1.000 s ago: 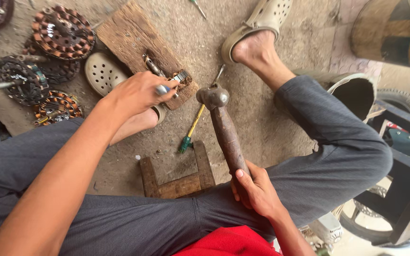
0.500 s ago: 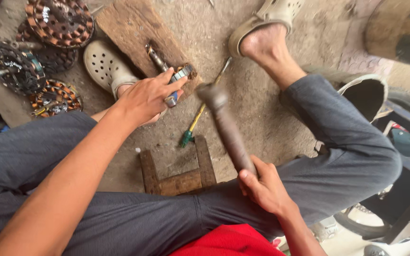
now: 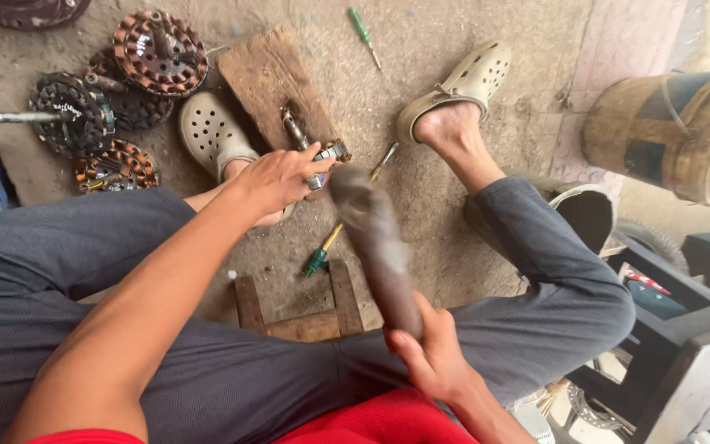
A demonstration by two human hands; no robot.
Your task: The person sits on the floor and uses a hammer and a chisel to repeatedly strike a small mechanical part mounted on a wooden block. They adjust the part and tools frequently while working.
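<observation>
Sitting over a dusty concrete floor [image 3: 454, 205], right hand [image 3: 429, 358] grip clamps a hammer [image 3: 375, 247]; left hand [image 3: 281, 177] pinches a metal part [image 3: 326, 156].

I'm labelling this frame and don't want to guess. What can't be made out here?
- Hammer, head view: motion blur smears its head, so contact with the metal part can't be told.
- Metal part on the wooden board: the left hand covers its near end.
- Right hand: its fingers wrap behind the handle, hidden.
- Barrel: cut off by the right edge.
</observation>
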